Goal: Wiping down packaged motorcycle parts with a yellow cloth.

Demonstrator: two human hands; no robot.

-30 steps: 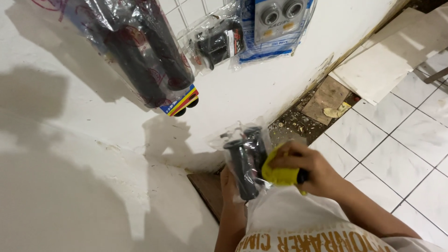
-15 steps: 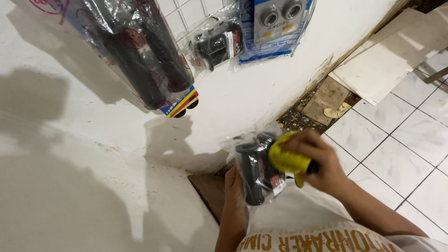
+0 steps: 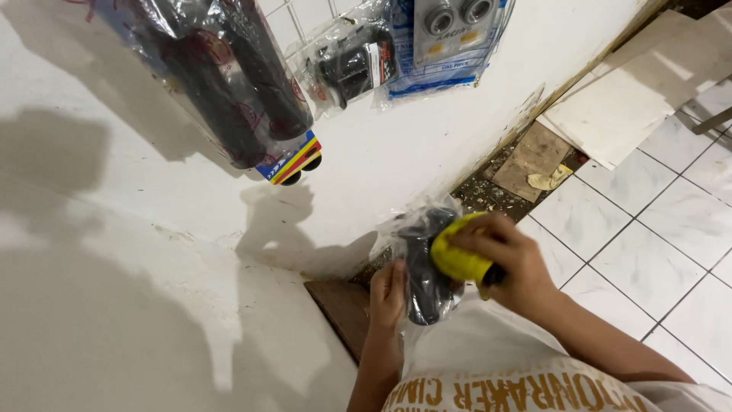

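Yellow tool (image 3: 460, 258) clenched in right hand (image 3: 512, 263); left hand (image 3: 387, 294) grasps one bagged black part (image 3: 423, 271).

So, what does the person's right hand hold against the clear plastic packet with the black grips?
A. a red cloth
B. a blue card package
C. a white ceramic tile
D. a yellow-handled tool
D: the right hand is wrapped around a yellow-handled tool pressed on the clear plastic packet of black grips, which the left hand steadies from the side.
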